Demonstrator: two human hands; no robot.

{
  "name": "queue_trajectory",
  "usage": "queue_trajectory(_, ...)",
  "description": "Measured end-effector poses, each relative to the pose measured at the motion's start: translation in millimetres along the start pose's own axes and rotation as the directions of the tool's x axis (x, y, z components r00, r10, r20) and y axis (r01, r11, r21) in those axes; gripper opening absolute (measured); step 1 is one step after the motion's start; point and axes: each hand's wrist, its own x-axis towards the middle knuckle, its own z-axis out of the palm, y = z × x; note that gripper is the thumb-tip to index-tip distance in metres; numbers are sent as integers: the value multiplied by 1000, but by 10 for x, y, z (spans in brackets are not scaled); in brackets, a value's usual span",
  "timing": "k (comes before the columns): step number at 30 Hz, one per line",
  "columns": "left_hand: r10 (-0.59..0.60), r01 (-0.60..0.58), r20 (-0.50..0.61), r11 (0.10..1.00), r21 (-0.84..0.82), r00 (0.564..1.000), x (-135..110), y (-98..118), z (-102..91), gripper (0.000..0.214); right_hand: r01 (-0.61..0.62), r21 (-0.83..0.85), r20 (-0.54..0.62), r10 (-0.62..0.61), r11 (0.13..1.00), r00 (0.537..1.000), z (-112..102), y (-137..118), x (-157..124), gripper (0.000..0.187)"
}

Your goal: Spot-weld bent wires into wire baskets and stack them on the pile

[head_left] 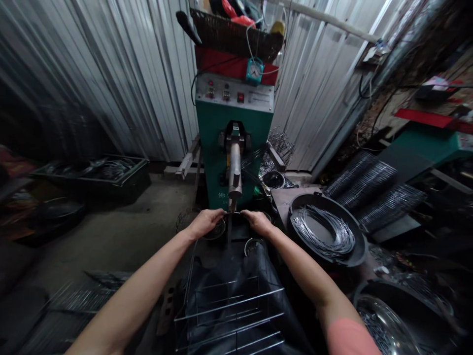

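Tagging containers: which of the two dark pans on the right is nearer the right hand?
The pan higher in view, holding a ring of wires; the lower pan, farther from the right hand, holds a shiny dish.

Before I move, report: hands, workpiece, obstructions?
Left hand, right hand: both pinching thin metal piece. Piece at upper electrode of spot welder. Wire rack in foreground, below hands.

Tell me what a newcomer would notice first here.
Probably the green machine at the centre, its metal arm jutting forward. Just below that arm, the left hand and right hand hold a thin piece between them. To the right, a dark pan holds a ring of silvery wires.
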Motion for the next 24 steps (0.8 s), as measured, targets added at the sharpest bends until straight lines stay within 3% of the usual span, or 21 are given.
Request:
queue_trajectory(12, 17, -16, -10, 995, 97, 1000, -18, 16, 42, 21, 49, 148, 4, -50, 988, 999, -43, 48, 30, 30)
queue_trajectory(24, 54, -52, -17, 996, 73, 998, -10, 16, 45, 20, 32, -6, 10, -32, 999, 999, -28, 1, -2, 30)
